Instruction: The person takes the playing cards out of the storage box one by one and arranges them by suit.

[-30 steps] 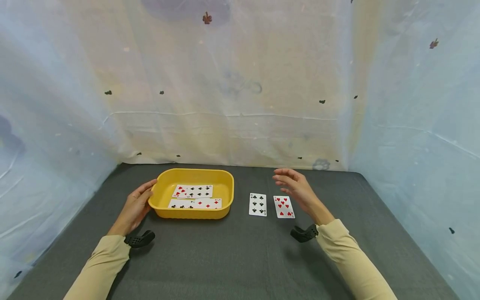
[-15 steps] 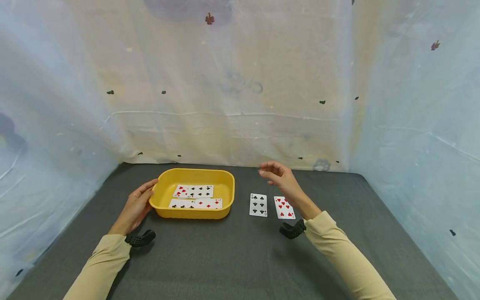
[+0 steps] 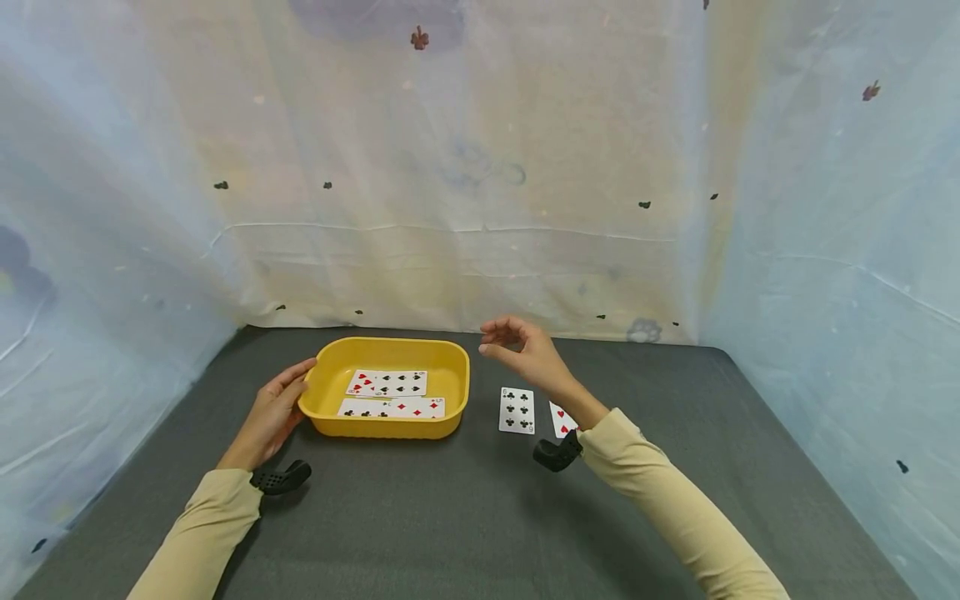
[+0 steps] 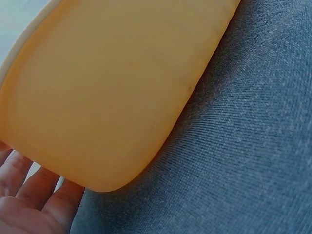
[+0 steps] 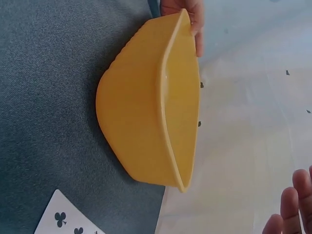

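A grey table fills the lower frame. Left of centre sits a yellow tub with about four cards inside. The left hand rests flat against its left wall. At centre the right hand hovers empty, fingers loosely curled. Below it, a clubs card and a red card remain outside the tub

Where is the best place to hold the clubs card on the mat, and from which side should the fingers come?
The clubs card lies flat on the mat, so probably at its free left long edge, from above; the hearts card and right hand crowd the other side.
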Tool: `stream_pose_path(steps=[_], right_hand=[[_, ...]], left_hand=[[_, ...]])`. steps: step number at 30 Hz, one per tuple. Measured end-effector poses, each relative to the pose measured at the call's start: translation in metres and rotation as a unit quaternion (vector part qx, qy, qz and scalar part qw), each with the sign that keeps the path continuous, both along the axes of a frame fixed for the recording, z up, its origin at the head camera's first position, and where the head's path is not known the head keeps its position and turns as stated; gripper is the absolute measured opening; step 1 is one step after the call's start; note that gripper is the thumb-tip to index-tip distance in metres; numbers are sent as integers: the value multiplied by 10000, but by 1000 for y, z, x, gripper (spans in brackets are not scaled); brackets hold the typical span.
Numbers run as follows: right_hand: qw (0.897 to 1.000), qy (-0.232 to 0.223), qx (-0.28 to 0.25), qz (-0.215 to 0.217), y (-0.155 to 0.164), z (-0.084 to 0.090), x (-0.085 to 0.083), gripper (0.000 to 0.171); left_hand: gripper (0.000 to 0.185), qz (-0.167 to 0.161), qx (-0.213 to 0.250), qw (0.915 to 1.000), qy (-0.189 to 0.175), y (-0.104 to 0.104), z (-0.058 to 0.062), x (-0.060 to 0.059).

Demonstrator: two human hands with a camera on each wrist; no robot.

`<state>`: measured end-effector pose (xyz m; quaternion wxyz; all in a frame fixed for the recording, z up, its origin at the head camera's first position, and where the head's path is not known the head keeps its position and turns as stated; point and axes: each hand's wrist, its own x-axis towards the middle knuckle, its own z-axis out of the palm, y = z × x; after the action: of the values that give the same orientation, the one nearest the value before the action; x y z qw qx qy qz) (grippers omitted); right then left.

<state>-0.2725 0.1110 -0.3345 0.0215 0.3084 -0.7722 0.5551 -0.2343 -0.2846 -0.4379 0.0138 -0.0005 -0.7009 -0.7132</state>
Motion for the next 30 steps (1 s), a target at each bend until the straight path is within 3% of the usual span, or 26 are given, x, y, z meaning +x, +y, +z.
stream_pose_path(steps=[8, 16, 22, 30], right_hand=[[9964, 431, 715, -169, -21, 5, 3, 29], [9844, 1152, 1326, -130, -39, -5, -5, 31], [9637, 1736, 2022, -174, -47, -12, -4, 33], [9328, 1823, 3071, -479, -58, -22, -2, 36]], left_hand=[[55, 14, -28, 10000, 2, 0, 0, -1], [55, 39, 64, 10000, 24, 0, -1, 0], [55, 54, -43, 10000, 63, 2, -1, -1], [55, 0, -29, 9999, 111, 1, -2, -1]])
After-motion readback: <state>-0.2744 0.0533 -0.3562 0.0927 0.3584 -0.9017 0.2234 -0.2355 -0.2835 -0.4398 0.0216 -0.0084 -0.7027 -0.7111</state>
